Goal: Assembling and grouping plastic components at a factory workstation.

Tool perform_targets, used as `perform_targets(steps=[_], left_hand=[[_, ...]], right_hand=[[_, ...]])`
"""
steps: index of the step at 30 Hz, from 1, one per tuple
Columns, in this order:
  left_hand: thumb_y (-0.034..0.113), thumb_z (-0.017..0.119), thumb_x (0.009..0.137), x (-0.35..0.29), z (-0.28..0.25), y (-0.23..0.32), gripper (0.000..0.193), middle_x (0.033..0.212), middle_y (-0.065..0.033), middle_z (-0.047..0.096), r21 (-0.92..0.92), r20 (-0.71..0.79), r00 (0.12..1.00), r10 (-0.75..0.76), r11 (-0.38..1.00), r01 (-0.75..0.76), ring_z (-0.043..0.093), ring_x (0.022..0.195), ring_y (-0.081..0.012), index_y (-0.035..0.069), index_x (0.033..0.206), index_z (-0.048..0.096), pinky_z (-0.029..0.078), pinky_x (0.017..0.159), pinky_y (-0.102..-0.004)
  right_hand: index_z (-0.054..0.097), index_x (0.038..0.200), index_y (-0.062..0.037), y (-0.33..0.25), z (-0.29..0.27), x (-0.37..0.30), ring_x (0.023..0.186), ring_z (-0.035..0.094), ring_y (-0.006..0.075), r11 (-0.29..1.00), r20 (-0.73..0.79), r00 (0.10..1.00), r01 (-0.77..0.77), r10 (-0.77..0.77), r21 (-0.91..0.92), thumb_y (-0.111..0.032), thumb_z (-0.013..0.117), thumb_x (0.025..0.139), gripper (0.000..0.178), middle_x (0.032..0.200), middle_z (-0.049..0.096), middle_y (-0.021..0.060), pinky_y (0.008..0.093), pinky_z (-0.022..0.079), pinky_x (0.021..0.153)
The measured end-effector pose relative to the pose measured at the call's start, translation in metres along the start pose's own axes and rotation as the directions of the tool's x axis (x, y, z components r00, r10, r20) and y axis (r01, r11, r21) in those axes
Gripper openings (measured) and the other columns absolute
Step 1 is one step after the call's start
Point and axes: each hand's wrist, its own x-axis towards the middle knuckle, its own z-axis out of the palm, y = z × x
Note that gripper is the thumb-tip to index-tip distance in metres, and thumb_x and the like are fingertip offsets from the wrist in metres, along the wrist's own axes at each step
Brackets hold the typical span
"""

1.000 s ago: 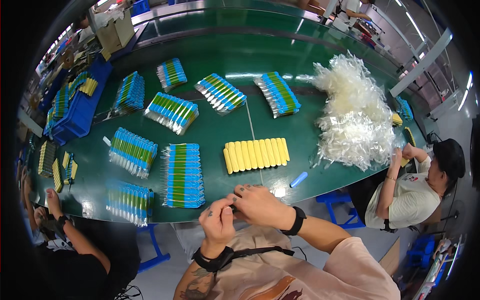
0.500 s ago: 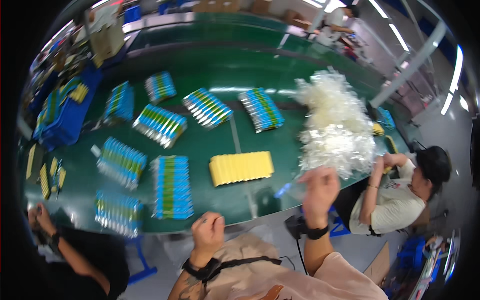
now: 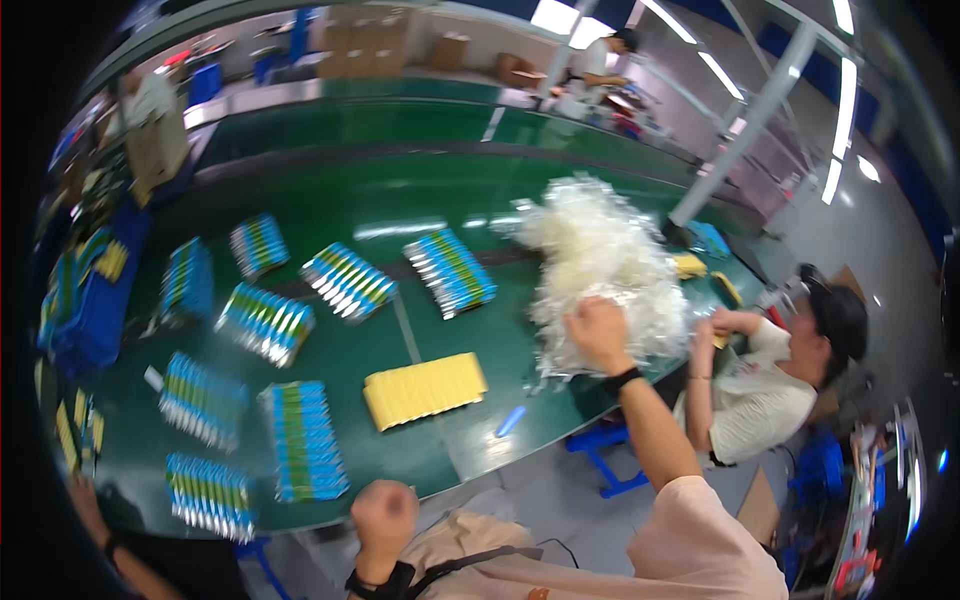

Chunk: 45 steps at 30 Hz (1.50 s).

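My right hand (image 3: 598,332) reaches over the near part of a heaped pile of clear plastic bags (image 3: 605,235). Its fingers curl down toward the plastic, and their tips are hidden. Blurred by motion, my left hand (image 3: 383,515) is a loose fist at the table's front edge, with nothing visible in it. Between and beyond my hands lies a row of yellow flat pieces (image 3: 425,390), packed side by side. A slim blue object (image 3: 510,421) rests right of that row. Left of it is a bundle of blue-and-green packets (image 3: 305,440).
More packet bundles (image 3: 448,272) are spread across the green table (image 3: 440,335). A blue bin (image 3: 100,300) with packets stands far left. A co-worker (image 3: 770,370) handles something at the right; another person's arm (image 3: 130,560) enters lower left. A metal post (image 3: 745,130) rises behind the pile.
My right hand has moved forward from the front edge onto the pile of plastic bags. My left hand stays low near the edge. The whole view has shifted and turned.
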Motion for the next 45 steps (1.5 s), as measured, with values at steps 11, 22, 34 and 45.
perform_targets(steps=[11, 22, 34, 45], left_hand=[[0.009, 0.079, 0.076, -0.002, -0.029, 0.016, 0.013, 0.081, -0.0074, 0.068, -0.074, -0.075, 0.997, 0.035, 0.996, -0.041, 0.064, 0.072, -0.0287, 0.007, 0.084, 0.069, 0.052, 0.064, -0.0373], [0.022, 0.081, 0.075, 0.023, -0.122, -0.002, 0.046, 0.129, -0.0087, 0.059, 0.61, 0.099, 0.995, -0.023, 0.791, -0.043, 0.048, 0.125, -0.0349, 0.009, 0.117, 0.068, 0.036, 0.103, -0.0512], [0.017, 0.077, 0.081, 0.035, -0.125, -0.016, 0.015, 0.119, -0.0057, 0.064, 0.527, 0.059, 0.995, 0.076, 0.844, -0.095, 0.052, 0.121, -0.0322, 0.011, 0.094, 0.076, 0.038, 0.101, -0.0483], [0.012, 0.059, 0.1, 0.104, -0.146, -0.013, 0.021, 0.095, -0.0096, 0.072, -0.019, -0.591, 0.773, -0.23, 0.962, 0.271, 0.064, 0.083, -0.0172, -0.003, 0.101, 0.072, 0.05, 0.078, -0.0287]], right_hand=[[0.066, 0.1, 0.0001, -0.186, -0.072, -0.077, 0.09, 0.066, 0.0295, 0.75, 0.224, 0.961, -0.028, -0.161, 0.661, -0.016, 0.075, 0.075, 0.031, 0.096, 0.068, 0.0144, 0.0368, 0.051, 0.082], [0.056, 0.136, -0.0118, -0.358, -0.028, -0.132, 0.086, 0.066, 0.0318, 0.606, 0.283, 0.645, 0.355, -0.71, 0.712, -0.03, 0.077, 0.081, 0.062, 0.123, 0.056, 0.0162, 0.0401, 0.057, 0.075], [0.059, 0.135, -0.0143, -0.357, -0.005, -0.142, 0.094, 0.064, 0.0328, 0.613, 0.24, 0.658, 0.422, -0.714, 0.668, -0.031, 0.076, 0.081, 0.059, 0.12, 0.056, 0.0163, 0.0431, 0.054, 0.08], [0.062, 0.131, -0.0164, -0.361, -0.004, -0.141, 0.094, 0.064, 0.0313, 0.637, 0.227, 0.696, 0.41, -0.681, 0.653, -0.032, 0.074, 0.083, 0.052, 0.115, 0.058, 0.0145, 0.0412, 0.054, 0.078]])
